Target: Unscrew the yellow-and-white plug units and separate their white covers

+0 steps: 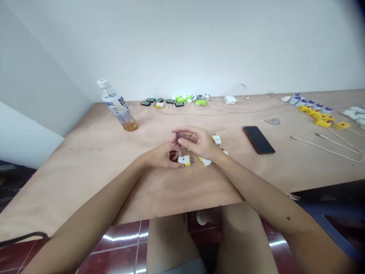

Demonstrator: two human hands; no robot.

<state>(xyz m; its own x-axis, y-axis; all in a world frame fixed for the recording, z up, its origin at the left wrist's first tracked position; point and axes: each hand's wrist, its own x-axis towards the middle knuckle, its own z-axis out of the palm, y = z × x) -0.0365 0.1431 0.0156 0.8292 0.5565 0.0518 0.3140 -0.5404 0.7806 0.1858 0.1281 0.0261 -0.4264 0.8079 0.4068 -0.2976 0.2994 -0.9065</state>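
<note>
My left hand (168, 154) is closed around the edge of a white and yellow plug (184, 160), whose metal pins point right. Above it, my right hand (198, 141) grips a small screwdriver (178, 137) with a purple and red handle. Its thin shaft runs down to the dark hole in the middle of the plug's white face. Beside my right wrist lie another white and yellow plug (216, 139) and a tilted yellow-edged white piece (205, 161). One more piece is partly hidden under the forearm.
A tilted-looking drink bottle (119, 108) stands back left. Along the wall lie several dark-faced devices (146, 103), green parts (201, 102) and a white adapter (229, 99) with cable. To the right are a phone (259, 140), white cables (325, 146) and yellow plugs (322, 117).
</note>
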